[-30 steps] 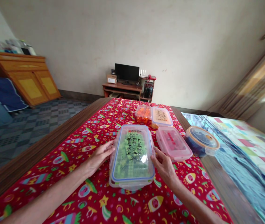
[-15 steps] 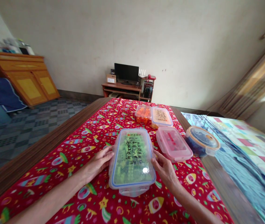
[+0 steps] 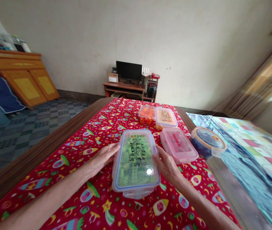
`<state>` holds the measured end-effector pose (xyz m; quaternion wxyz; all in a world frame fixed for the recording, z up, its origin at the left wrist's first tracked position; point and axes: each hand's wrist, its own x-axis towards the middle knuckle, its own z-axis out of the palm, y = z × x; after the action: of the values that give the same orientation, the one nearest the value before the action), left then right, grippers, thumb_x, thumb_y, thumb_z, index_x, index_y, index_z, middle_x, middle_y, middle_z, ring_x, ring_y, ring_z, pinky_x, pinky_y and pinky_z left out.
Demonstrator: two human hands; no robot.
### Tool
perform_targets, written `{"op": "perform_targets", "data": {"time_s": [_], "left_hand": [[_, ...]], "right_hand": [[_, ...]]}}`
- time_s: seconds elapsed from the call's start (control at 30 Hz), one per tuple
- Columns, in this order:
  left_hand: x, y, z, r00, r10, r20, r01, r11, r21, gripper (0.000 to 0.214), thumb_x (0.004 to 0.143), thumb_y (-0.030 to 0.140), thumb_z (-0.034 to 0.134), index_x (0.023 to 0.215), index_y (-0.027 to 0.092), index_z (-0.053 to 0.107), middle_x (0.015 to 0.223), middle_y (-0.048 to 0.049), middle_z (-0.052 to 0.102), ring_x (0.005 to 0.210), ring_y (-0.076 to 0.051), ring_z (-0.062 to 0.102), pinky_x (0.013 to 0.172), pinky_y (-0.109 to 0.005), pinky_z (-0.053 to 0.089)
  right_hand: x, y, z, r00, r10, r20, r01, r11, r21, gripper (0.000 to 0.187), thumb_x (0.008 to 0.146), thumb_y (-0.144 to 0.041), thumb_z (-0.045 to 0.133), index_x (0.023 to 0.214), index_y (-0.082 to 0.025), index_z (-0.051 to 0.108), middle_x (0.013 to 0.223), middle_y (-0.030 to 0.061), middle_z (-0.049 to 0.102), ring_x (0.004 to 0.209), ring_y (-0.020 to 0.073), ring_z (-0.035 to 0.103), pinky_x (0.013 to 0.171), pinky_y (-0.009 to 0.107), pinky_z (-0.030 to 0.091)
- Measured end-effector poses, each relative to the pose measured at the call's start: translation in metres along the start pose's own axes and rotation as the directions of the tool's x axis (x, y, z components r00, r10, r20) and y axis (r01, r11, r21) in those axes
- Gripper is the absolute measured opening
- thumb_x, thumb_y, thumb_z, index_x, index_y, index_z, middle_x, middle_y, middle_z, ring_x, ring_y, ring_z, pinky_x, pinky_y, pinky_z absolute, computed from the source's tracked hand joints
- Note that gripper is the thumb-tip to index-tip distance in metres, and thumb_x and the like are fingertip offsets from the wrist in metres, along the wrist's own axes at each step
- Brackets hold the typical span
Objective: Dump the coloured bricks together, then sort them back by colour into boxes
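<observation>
A clear plastic storage box [image 3: 136, 179] with green building blocks inside lies in front of me, its blue-edged lid on and dark handwriting across the top. My left hand [image 3: 105, 156] grips its left edge, fingers nearly straight against the rim and the thumb below. On the opposite edge my right hand [image 3: 166, 163] has its thumb by the lid's rim and its fingers along the side, partly hidden. A pink lidded box [image 3: 179, 145] stands just beyond my right hand. Beside that is a round container [image 3: 207, 143] with an orange-rimmed lid and dark blue contents.
Farther back sit a small box of orange pieces [image 3: 147, 115] and a pale box with writing on its lid [image 3: 166, 117]. A red patterned cloth [image 3: 83, 159] covers the table. A bed [image 3: 243, 153] adjoins on the right; a desk with a monitor [image 3: 129, 71] stands against the wall.
Both hands have shifted slightly forward along the box's sides. My left fingers now lie higher, near the lid's edge. The box stays in place with its lid on.
</observation>
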<state>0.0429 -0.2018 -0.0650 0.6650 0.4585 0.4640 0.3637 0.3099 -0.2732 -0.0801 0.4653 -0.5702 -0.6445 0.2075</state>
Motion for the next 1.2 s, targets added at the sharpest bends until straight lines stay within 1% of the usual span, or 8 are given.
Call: {"op": "perform_targets", "data": {"time_s": [0.1,0.17,0.27,0.37,0.53,0.73,1.0,1.2], "left_hand": [[0.004,0.0,0.004,0.999,-0.009,-0.039,0.01,1.0,0.02,0.033,0.068,0.041,0.079,0.091,0.019,0.069,0.095,-0.0061,0.073,0.09,-0.022,0.067,0.076,-0.028,0.052],[0.007,-0.002,0.004,0.999,-0.019,-0.031,0.02,1.0,0.016,0.03,0.068,0.04,0.079,0.086,0.018,0.069,0.092,-0.0067,0.073,0.086,-0.022,0.067,0.076,-0.029,0.052],[0.012,-0.006,0.0,0.999,-0.038,-0.016,0.038,0.999,0.005,0.029,0.067,0.038,0.079,0.082,0.017,0.068,0.086,-0.0068,0.073,0.081,-0.022,0.067,0.073,-0.029,0.052],[0.018,-0.009,-0.005,0.998,-0.054,-0.009,0.054,0.998,-0.022,0.031,0.063,0.037,0.082,0.081,0.016,0.068,0.079,-0.0059,0.072,0.076,-0.02,0.067,0.07,-0.028,0.052],[0.02,-0.009,-0.005,0.996,-0.063,0.065,0.068,0.994,-0.086,0.034,0.059,0.034,0.086,0.08,0.014,0.068,0.079,-0.0064,0.073,0.069,-0.017,0.066,0.069,-0.027,0.053],[0.018,-0.009,-0.002,0.996,-0.056,0.062,0.063,0.991,-0.117,0.033,0.059,0.032,0.086,0.078,0.014,0.067,0.08,-0.0062,0.073,0.067,-0.017,0.066,0.067,-0.027,0.053],[0.022,-0.012,-0.008,0.994,-0.076,0.08,0.081,0.994,-0.07,0.036,0.06,0.037,0.084,0.08,0.014,0.067,0.078,-0.0073,0.072,0.07,-0.019,0.066,0.069,-0.029,0.052],[0.017,-0.005,-0.007,0.992,-0.085,0.095,0.088,0.996,-0.027,0.04,0.059,0.042,0.084,0.083,0.015,0.069,0.084,-0.0073,0.073,0.072,-0.019,0.066,0.069,-0.028,0.053]], "right_hand": [[0.012,0.003,0.01,0.99,0.137,0.032,-0.141,0.972,0.187,0.055,0.085,-0.048,0.054,0.127,-0.014,0.06,0.095,0.0087,0.071,0.088,0.0228,0.063,0.079,0.033,0.051],[0.016,0.007,0.016,0.978,0.208,-0.004,-0.2,0.947,0.251,0.061,0.081,-0.052,0.058,0.127,-0.011,0.059,0.095,0.0095,0.071,0.091,0.0246,0.063,0.08,0.035,0.051],[0.014,0.014,0.022,0.951,0.305,-0.055,-0.273,0.907,0.321,0.071,0.076,-0.057,0.062,0.129,-0.01,0.057,0.104,0.0127,0.07,0.097,0.0275,0.062,0.08,0.037,0.051],[0.012,0.017,0.024,0.931,0.362,-0.035,-0.315,0.851,0.421,0.077,0.073,-0.059,0.065,0.131,-0.011,0.055,0.112,0.0153,0.068,0.101,0.0292,0.062,0.081,0.039,0.052],[0.011,0.018,0.024,0.94,0.34,0.006,-0.298,0.817,0.494,0.078,0.073,-0.059,0.066,0.135,-0.013,0.053,0.118,0.015,0.066,0.106,0.0297,0.061,0.085,0.04,0.052],[0.009,0.019,0.026,0.945,0.328,0.0,-0.282,0.814,0.509,0.077,0.075,-0.059,0.065,0.138,-0.016,0.05,0.125,0.0145,0.063,0.113,0.0306,0.059,0.089,0.043,0.051],[0.008,0.021,0.022,0.96,0.278,0.04,-0.268,0.861,0.432,0.075,0.08,-0.059,0.06,0.14,-0.017,0.048,0.124,0.0143,0.064,0.117,0.0308,0.057,0.092,0.044,0.05],[0.006,0.023,0.018,0.955,0.29,0.064,-0.29,0.869,0.4,0.075,0.08,-0.06,0.06,0.141,-0.017,0.047,0.129,0.0137,0.061,0.12,0.0311,0.055,0.093,0.044,0.05]]}}
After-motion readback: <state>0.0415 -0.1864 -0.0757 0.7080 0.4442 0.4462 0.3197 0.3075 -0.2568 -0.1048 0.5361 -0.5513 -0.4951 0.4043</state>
